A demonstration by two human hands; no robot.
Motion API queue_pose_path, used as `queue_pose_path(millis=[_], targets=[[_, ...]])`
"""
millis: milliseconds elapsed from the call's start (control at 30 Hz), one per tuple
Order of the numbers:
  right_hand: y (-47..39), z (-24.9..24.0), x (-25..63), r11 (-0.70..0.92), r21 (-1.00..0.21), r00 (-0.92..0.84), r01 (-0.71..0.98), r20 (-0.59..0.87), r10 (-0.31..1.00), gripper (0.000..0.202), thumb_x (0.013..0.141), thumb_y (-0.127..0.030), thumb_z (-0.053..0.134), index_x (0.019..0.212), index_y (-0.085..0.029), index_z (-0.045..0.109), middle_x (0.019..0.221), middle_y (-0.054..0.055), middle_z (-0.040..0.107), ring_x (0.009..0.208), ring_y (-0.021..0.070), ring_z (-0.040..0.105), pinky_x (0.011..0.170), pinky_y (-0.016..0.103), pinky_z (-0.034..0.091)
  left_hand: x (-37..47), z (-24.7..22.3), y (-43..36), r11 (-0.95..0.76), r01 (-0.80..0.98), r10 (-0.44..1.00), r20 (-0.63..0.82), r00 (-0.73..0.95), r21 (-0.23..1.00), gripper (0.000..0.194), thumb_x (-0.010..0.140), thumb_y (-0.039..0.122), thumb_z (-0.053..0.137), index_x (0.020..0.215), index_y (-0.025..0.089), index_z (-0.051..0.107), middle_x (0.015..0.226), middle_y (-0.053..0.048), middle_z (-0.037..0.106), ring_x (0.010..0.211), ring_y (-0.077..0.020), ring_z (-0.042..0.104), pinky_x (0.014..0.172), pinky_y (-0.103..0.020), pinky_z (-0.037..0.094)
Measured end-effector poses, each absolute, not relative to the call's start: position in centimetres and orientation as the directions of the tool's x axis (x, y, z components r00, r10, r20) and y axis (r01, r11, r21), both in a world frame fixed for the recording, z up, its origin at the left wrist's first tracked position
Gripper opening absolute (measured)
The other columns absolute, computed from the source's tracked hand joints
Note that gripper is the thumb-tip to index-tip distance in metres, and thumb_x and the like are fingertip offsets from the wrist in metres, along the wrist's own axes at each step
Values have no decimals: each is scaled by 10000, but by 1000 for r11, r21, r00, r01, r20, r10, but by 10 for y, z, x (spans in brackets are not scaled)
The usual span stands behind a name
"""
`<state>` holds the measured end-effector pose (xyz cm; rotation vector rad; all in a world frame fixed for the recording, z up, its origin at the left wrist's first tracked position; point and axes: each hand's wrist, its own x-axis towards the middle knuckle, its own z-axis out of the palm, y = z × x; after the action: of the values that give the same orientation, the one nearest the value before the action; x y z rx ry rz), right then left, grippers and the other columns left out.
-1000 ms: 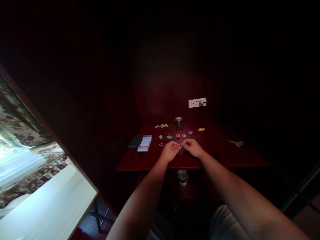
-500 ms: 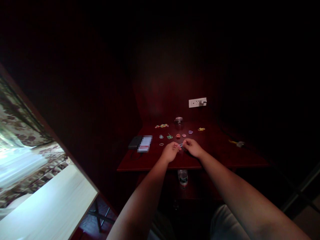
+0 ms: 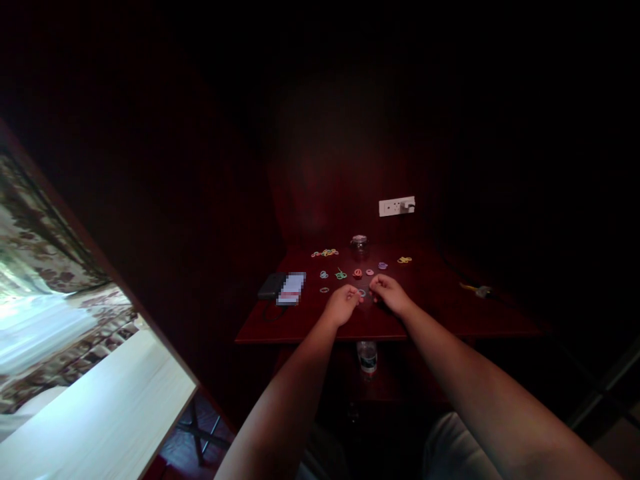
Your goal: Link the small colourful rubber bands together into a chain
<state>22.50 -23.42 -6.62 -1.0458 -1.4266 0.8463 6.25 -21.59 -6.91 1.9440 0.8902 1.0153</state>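
My left hand [image 3: 343, 306] is closed, thumb and fingertips pinching a small pale blue hair tie [image 3: 363, 293] that pokes out to the right. Just right of it is my right hand [image 3: 391, 295], off the band, its fingers bent and slightly apart with nothing visible between them. Beyond the hands, small groups of hair ties lie in a row: light blue [image 3: 324, 275], green [image 3: 341, 275], orange-red [image 3: 357, 273], pink [image 3: 370, 272] and purple [image 3: 383, 265]. A single dull-coloured hair tie [image 3: 325, 290] rests left of my left hand.
A mixed pile of hair ties [image 3: 327, 253], a clear jar [image 3: 359, 247] and yellow hair ties [image 3: 405, 260] are farther back on the dark red table [image 3: 300, 330]. A phone [image 3: 291, 289] with a blurred screen lies left, keys [image 3: 483, 291] right. Below stands a bottle [image 3: 368, 360].
The pale blue hair tie was stretched between both hands. My right hand has let go and moved a little to the right, and the band has sprung back to a ring at my left hand.
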Motion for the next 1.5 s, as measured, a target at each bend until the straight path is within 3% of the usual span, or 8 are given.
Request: queue_pose_path(millis=[133, 267, 700, 1100, 1333, 1500], targets=[[-243, -59, 222, 393, -887, -105, 241, 379, 920, 243, 654, -375, 619, 680, -142, 554, 564, 1, 574, 472, 86, 463, 465, 207, 349, 63, -73, -212, -482, 228, 825, 351, 442, 846, 165, 765, 276, 495, 762, 129, 571, 711, -35, 634, 623, -99, 553, 590, -204, 406], [-247, -57, 220, 397, -887, -159, 237, 368, 916, 260, 666, -383, 618, 697, -125, 605, 649, 42, 635, 538, 103, 511, 519, 220, 381, 63, -76, -210, -493, 205, 816, 367, 447, 846, 160, 759, 270, 507, 768, 125, 575, 714, -38, 630, 635, -100, 557, 606, -208, 415], [-246, -57, 220, 361, -888, -98, 285, 347, 933, 294, 606, -409, 656, 653, -121, 614, 515, -10, 534, 469, 77, 424, 456, 203, 330, 64, -77, -209, -479, 174, 845, 398, 357, 861, 191, 689, 283, 618, 767, 116, 567, 666, -23, 585, 586, -81, 524, 550, -184, 410], [-244, -60, 222, 358, -883, -88, 302, 348, 933, 253, 638, -375, 611, 634, -122, 611, 526, 5, 562, 462, 83, 432, 453, 205, 314, 64, -69, -217, -395, 86, 834, 318, 451, 914, 124, 697, 166, 585, 796, 91, 595, 730, -76, 649, 625, -102, 585, 610, -223, 459], [-240, -64, 223, 373, -871, -92, 320, 363, 927, 234, 641, -363, 598, 629, -129, 593, 504, -11, 533, 462, 84, 432, 457, 206, 323, 63, -70, -217, -430, 91, 823, 348, 450, 899, 210, 680, 267, 634, 800, 98, 600, 726, -70, 649, 632, -112, 586, 601, -225, 459], [-240, -64, 222, 366, -865, -88, 344, 358, 929, 242, 640, -369, 604, 629, -127, 596, 512, -6, 531, 466, 82, 420, 452, 204, 309, 63, -73, -214, -454, 144, 831, 359, 425, 880, 156, 703, 242, 605, 777, 105, 594, 685, -56, 638, 607, -104, 572, 580, -211, 444]])
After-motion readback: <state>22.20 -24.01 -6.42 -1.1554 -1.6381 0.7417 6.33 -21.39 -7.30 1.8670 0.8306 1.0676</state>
